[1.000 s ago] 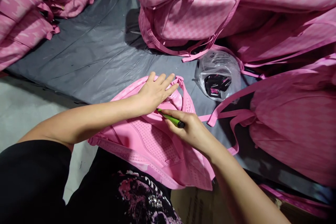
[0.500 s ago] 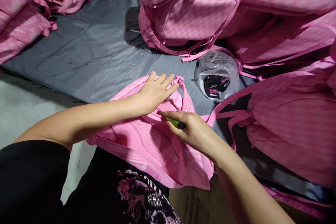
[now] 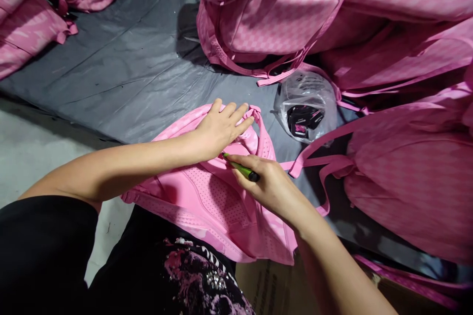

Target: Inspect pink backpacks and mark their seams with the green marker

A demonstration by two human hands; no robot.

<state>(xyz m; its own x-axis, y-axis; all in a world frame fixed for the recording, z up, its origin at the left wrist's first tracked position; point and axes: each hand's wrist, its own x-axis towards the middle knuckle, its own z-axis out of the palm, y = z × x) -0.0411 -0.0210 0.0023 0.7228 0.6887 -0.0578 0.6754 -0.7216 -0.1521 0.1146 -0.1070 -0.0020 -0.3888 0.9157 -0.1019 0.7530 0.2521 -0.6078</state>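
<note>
A pink backpack (image 3: 210,192) lies back-panel up at the table edge, against my body, its dotted mesh padding and straps showing. My left hand (image 3: 219,130) rests flat on its upper part, fingers spread. In my right hand (image 3: 262,177) is a slim green pen-like tool with a black end (image 3: 242,170), held between thumb and fingers. Its thin tip meets the pink fabric just below my left hand. What the tip touches is too small to make out.
A clear plastic bag (image 3: 306,108) of small black pieces sits right of the backpack. Pink checkered backpacks (image 3: 273,19) are piled behind it, and another pink backpack (image 3: 410,177) lies at right. More pink bags (image 3: 29,24) occupy the far left of the grey-covered table (image 3: 121,59).
The view has shifted slightly. Both hands keep almost the same place; the tool's tip has moved a little to the left along the fabric.
</note>
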